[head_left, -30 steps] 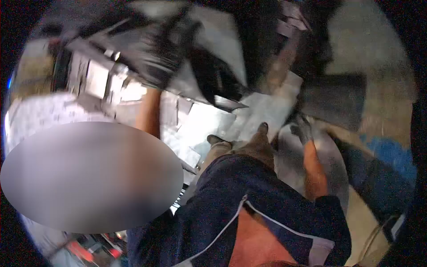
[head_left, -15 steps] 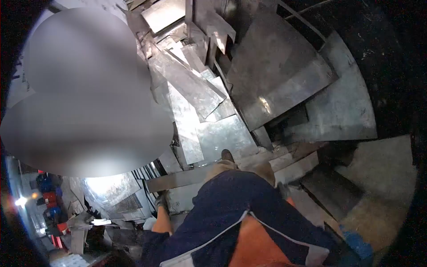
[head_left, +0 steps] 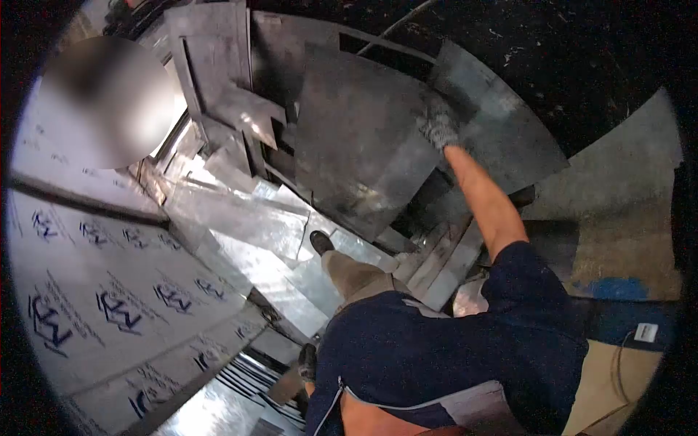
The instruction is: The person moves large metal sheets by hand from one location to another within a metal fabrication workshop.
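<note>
At the grey-gloved right hand (head_left: 440, 132), a broad, dark-grey metal sheet (head_left: 363, 123) is showing; finger opening and hold cannot be told. Sheet handling is seemingly occupying this step, calling for secure edge contact.

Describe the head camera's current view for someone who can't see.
A gloved right hand is at the edge of a large grey metal sheet. The left hand shows low in the picture; at left are printed white boards.
</note>
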The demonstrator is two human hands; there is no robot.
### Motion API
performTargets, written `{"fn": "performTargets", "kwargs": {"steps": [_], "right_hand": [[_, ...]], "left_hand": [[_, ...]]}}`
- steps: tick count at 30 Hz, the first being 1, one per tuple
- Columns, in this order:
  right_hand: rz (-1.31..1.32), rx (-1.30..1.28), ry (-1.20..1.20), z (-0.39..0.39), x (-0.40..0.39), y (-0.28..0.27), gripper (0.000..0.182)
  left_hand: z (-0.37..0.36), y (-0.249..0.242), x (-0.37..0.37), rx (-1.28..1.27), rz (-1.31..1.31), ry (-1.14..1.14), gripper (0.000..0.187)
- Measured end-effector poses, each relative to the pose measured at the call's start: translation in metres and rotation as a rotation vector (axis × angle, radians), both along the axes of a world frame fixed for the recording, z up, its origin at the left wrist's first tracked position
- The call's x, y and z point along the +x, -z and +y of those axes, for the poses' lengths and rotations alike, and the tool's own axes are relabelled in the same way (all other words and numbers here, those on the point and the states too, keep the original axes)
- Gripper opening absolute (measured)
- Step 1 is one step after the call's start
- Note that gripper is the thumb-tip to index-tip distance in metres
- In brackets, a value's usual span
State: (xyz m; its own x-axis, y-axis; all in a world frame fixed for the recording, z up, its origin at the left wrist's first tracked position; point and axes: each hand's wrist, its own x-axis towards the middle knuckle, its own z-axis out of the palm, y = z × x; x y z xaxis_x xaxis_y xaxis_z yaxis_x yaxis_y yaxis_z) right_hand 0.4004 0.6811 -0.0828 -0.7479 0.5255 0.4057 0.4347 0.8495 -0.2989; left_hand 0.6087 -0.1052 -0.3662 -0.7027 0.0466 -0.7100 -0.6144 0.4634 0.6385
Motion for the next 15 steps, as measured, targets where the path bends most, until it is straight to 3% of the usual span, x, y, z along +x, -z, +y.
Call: {"fn": "performTargets", "kwargs": {"steps": [3, 5, 6, 13, 15], "right_hand": [[-0.082, 0.128, 0.114, 0.037, -0.064, -0.023, 0.071], [-0.284, 0.159, 0.178, 0.041, -0.09, -0.032, 0.072], [-0.291, 0.008, 0.232, 0.013, -0.097, -0.065, 0.071], [-0.502, -0.014, 0.409, 0.072, -0.136, -0.024, 0.068], [-0.581, -0.02, 0.395, 0.06, -0.132, -0.042, 0.068]], "left_hand": [[-0.014, -0.007, -0.052, -0.141, 0.094, 0.191, 0.045], [-0.03, -0.017, -0.091, -0.225, 0.125, 0.232, 0.045], [-0.04, -0.023, -0.108, -0.263, 0.136, 0.245, 0.045], [-0.099, -0.053, -0.233, -0.45, 0.312, 0.371, 0.046], [-0.113, -0.043, -0.284, -0.663, 0.74, 0.864, 0.046]]}}
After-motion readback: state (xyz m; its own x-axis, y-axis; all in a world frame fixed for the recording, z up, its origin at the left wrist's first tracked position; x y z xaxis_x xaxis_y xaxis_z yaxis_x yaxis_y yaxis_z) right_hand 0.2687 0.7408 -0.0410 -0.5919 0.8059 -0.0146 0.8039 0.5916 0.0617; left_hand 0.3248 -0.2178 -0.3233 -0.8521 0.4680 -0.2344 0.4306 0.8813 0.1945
